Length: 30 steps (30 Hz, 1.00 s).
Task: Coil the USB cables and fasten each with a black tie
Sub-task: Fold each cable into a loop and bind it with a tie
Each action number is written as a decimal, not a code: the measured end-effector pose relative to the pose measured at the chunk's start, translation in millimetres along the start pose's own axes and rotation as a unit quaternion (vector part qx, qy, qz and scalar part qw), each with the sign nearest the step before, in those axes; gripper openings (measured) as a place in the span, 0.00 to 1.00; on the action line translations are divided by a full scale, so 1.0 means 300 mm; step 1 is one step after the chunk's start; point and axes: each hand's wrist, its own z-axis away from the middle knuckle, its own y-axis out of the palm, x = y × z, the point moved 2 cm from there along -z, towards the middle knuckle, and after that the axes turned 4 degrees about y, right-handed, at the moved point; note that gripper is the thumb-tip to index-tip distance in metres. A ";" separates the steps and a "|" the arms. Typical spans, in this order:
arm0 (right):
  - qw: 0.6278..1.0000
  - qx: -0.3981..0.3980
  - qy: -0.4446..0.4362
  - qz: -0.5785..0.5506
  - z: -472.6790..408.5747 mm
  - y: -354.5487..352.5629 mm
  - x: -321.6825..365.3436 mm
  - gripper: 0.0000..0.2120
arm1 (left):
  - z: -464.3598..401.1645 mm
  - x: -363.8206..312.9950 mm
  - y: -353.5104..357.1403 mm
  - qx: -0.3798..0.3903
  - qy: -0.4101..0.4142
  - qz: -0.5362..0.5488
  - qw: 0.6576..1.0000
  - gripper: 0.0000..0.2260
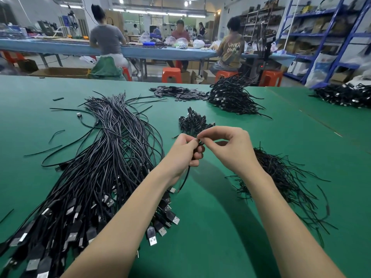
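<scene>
My left hand [185,151] grips a coiled black USB cable [195,152] above the green table [220,227]; its loose end hangs below the fist down to a plug [172,190]. My right hand [228,147] pinches a thin black tie [199,140] at the top of that coil, thumb and forefinger right against my left fingers. A big bundle of uncoiled black USB cables [96,167] lies to the left, its plugs toward me. Loose black ties [281,177] are heaped to the right. A small pile of tied coils [192,121] sits just beyond my hands.
Farther back lie a heap of flat black pieces [178,93] and another cable pile [230,97], with a third pile [345,95] at the far right. Stray cables lie on the left of the table. Beyond the table people sit at a blue bench beside orange stools.
</scene>
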 end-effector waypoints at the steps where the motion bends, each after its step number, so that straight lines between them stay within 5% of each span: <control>1: 1.000 0.000 -0.002 0.002 -0.001 0.001 0.001 0.09 | -0.002 0.000 0.000 -0.003 -0.005 0.004 1.000 0.06; 8: 0.999 0.032 0.014 -0.023 0.002 0.011 -0.009 0.08 | -0.008 0.004 -0.014 -0.025 -0.015 0.000 1.000 0.07; 12: 0.985 0.010 0.088 -0.151 -0.009 0.011 -0.033 0.06 | -0.012 -0.008 -0.019 -0.010 -0.006 0.056 0.998 0.07; 16: 0.916 0.040 0.222 -0.332 -0.001 0.035 -0.053 0.06 | -0.015 -0.025 -0.026 -0.013 0.024 0.068 0.997 0.09; 22: 0.824 0.090 0.356 -0.431 0.012 0.064 -0.068 0.07 | -0.011 -0.028 -0.027 -0.031 0.040 0.092 0.995 0.09; 26: 0.729 0.139 0.425 -0.518 0.029 0.080 -0.088 0.08 | -0.002 -0.041 -0.035 0.036 0.037 0.107 0.993 0.09; 30: 0.785 0.186 0.391 -0.444 0.015 0.044 -0.138 0.05 | 0.014 -0.042 -0.049 0.153 0.035 0.060 0.986 0.08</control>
